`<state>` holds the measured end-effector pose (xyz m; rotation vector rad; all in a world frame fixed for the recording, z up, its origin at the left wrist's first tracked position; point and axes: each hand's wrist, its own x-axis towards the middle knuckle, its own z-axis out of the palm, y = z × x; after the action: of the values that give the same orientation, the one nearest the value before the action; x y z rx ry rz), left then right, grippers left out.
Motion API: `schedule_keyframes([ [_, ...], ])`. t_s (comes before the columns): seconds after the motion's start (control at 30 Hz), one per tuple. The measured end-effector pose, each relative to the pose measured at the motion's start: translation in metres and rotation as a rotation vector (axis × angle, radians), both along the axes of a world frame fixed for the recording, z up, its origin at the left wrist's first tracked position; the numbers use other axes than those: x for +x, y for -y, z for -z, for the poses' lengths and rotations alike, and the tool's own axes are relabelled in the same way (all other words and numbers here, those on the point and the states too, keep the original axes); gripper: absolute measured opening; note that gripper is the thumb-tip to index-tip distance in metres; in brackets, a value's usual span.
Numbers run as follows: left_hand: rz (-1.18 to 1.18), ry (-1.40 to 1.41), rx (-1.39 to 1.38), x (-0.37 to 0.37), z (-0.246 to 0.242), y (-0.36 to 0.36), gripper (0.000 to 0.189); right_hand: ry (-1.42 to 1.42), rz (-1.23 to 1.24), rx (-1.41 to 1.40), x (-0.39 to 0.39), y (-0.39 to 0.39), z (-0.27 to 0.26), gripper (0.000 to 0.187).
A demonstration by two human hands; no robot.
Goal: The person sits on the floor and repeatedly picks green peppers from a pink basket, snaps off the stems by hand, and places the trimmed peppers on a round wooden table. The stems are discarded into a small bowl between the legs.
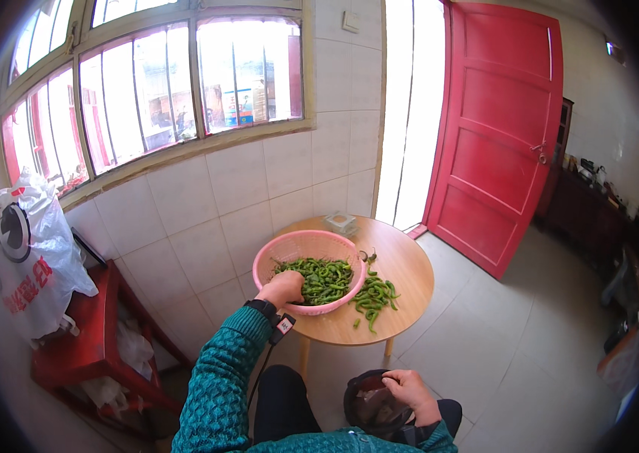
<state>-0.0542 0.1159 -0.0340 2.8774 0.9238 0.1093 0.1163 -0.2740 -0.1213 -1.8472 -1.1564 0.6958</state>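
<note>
My left hand reaches over the near rim of a pink plastic basket into a heap of green chili peppers. Its fingers curl down at the peppers, and the fingertips are hidden, so any hold is unclear. More green peppers lie loose on the round wooden table, right of the basket. Above a dark bin on the floor is my right hand, with thumb and fingers close together. Whether something small is between them cannot be made out. Dim, indistinct scraps show inside the bin.
A glass ashtray stands at the table's back edge by the tiled wall. To the left, a red wooden stand carries a printed plastic bag. A red door stands ajar at the right.
</note>
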Motion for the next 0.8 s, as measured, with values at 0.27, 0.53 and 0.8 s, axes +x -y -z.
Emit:
schedule_keyframes([
  [0.27, -0.061, -0.116, 0.000, 0.003, -0.008, 0.011, 0.029, -0.009, -0.041, 0.016, -0.007, -0.007, -0.001, 0.024],
  [0.53, -0.085, -0.067, -0.045, 0.007, -0.003, 0.004, 0.031, -0.021, 0.006, 0.022, -0.005, -0.005, 0.002, 0.023],
  [0.8, 0.001, 0.357, -0.199, 0.003, -0.013, 0.001, 0.025, 0.056, -0.118, 0.196, -0.013, 0.003, -0.023, 0.021],
])
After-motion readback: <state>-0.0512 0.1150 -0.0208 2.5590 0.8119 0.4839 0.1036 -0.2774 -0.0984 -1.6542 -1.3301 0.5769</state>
